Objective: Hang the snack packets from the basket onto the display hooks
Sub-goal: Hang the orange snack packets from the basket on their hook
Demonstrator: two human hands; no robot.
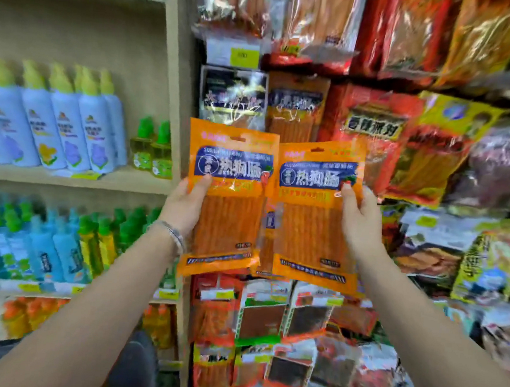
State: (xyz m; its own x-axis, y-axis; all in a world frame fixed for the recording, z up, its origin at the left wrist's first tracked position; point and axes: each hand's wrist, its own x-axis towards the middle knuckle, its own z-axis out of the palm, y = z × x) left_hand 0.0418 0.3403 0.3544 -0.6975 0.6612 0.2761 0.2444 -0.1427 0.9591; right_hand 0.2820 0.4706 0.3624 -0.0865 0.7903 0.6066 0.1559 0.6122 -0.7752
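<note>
Two orange snack packets with blue labels are raised side by side in front of the display. My left hand point(185, 206) grips the left packet point(229, 197) by its left edge, thumb on its front. My right hand point(358, 219) grips the right packet point(316, 216) by its right edge, thumb on the label. Another orange packet edge point(266, 246) shows between and behind them. A matching orange packet point(295, 105) hangs on the display just above. The hooks themselves are hidden behind hanging packets. No basket is in view.
Hanging snack packets point(375, 126) crowd the display at right, top to bottom. A beige shelf post point(178, 65) divides it from shelves at left with blue spray bottles point(55, 122) and green-capped bottles point(30, 236). A yellow price tag point(244, 58) sits above.
</note>
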